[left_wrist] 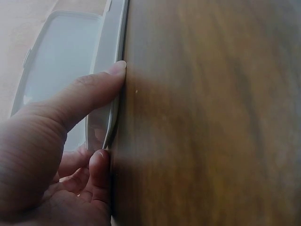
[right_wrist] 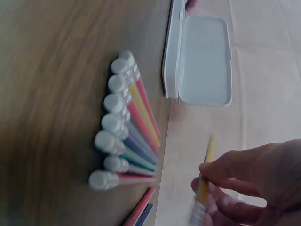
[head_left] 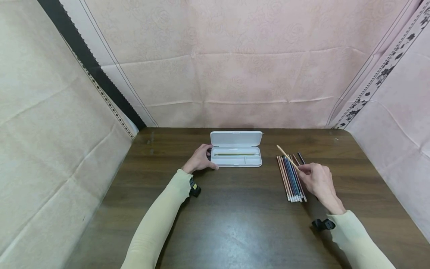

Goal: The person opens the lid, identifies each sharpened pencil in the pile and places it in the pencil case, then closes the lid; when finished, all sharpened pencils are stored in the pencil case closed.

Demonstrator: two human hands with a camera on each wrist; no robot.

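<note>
A white plastic pencil case (head_left: pixel 231 161) lies with its lid (head_left: pixel 236 138) raised toward the back. Inside it are slim pencils (head_left: pixel 235 154), yellowish and greenish. My left hand (head_left: pixel 200 158) grips the case's left end, thumb along the front side and fingers curled at the corner, as the left wrist view shows. Between thumb and fingers my right hand (head_left: pixel 317 180) pinches a yellow pencil (right_wrist: pixel 203 188), lifted above a row of pencils (head_left: pixel 291 181). That row lies side by side on the table, white eraser ends (right_wrist: pixel 110 141) toward me.
Right of the row, partly behind my right hand, lies a dark pencil (head_left: pixel 301 158), with a red one (right_wrist: pixel 139 207) beside it in the right wrist view. The brown wooden table (head_left: pixel 235 224) meets hanging pale cloth (head_left: pixel 235 82) at the back and sides.
</note>
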